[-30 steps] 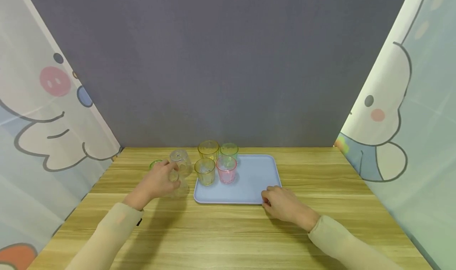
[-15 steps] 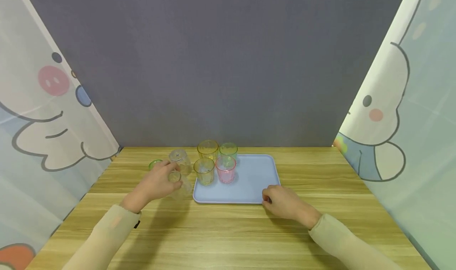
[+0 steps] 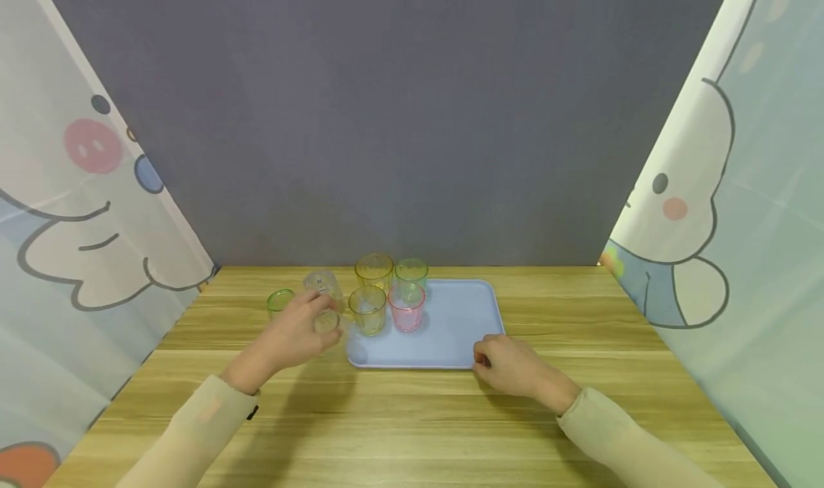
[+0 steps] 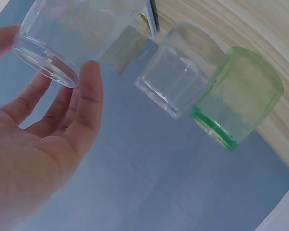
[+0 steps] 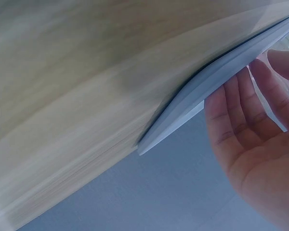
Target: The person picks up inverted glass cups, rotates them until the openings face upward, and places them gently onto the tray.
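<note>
My left hand (image 3: 296,334) grips a clear cup (image 4: 82,29) by its narrower end, which points up. Thumb and fingers stand on either side of it, over the table by the left end of the blue tray (image 3: 450,330). Behind that hand stands another clear cup (image 3: 322,282), upside down, with a green cup (image 3: 280,300) beside it. On the tray's left part are two yellow cups (image 3: 368,309), a light green cup (image 3: 412,273) and a pink cup (image 3: 407,308). My right hand (image 3: 515,368) holds the tray's near right corner with curled fingers; the fingertips are partly hidden by the rim.
Light wood grain covers the table (image 3: 412,423). At its back edge rises a grey panel (image 3: 412,123). Curtains (image 3: 740,259) with cartoon animals hang on both sides. The tray's right half shows a bare surface.
My left hand has moved a little to the right with the clear cup, closer to the tray, uncovering more of the green cup. The right hand has stayed at the tray's corner.
</note>
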Demonstrator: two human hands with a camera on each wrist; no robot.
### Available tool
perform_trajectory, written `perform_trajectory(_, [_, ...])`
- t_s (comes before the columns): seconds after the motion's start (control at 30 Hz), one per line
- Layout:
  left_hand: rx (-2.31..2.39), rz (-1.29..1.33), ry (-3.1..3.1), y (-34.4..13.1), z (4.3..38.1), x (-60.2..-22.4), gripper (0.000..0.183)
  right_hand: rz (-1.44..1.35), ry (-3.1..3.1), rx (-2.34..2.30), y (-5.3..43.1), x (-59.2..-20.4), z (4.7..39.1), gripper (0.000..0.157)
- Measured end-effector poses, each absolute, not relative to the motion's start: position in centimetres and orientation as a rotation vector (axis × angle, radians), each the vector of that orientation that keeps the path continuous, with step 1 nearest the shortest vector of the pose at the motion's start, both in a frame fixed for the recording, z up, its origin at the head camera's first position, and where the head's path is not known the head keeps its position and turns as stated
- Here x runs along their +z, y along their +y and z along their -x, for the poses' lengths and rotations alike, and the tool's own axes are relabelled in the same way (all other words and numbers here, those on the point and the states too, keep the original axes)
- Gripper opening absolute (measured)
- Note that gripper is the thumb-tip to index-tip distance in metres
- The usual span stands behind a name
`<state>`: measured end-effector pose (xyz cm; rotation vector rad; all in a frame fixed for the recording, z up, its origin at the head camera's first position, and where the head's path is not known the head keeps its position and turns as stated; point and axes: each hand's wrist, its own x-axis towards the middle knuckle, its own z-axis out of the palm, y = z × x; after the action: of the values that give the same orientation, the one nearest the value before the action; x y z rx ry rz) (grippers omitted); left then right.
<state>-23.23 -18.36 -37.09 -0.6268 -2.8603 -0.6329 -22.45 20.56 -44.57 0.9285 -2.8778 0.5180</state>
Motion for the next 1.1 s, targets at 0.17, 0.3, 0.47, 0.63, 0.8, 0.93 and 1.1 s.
perform_trajectory(0.17, [-0.708, 0.647, -2.857, -18.0, 23.1, -37.6, 0.036, -0.906, -2.887, 0.542, 20.6, -44.5, 22.5, 0.016])
perform_trajectory(0.3, [-0.752, 0.654, -2.859, -17.7, 23.1, -38.0, 0.038, -0.866, -2.914, 0.609, 20.6, -44.3, 22.4, 0.014])
perform_trajectory(0.47, [-0.794, 0.648, -2.832, -17.5, 23.2, -38.7, 0.032, -0.827, -2.930, 0.693, 20.6, -44.0, 22.6, 0.012])
perform_trajectory(0.63, [-0.875, 0.635, -2.790, -17.6, 23.2, -39.3, 0.032, -0.819, -2.934, 0.748, 20.5, -43.9, 22.8, 0.009])
perform_trajectory(0.8, [-0.946, 0.627, -2.755, -17.6, 23.2, -39.8, 0.034, -0.812, -2.922, 0.799, 20.5, -44.0, 22.8, 0.003])
perform_trajectory(0.93, [-1.064, 0.619, -2.760, -17.3, 23.2, -40.0, 0.035, -0.818, -2.904, 0.863, 20.6, -43.9, 22.8, 0.008])
perform_trajectory(1.1, [-1.197, 0.591, -2.762, -16.9, 23.2, -40.1, 0.037, -0.831, -2.899, 0.898, 20.6, -43.9, 22.9, 0.010])
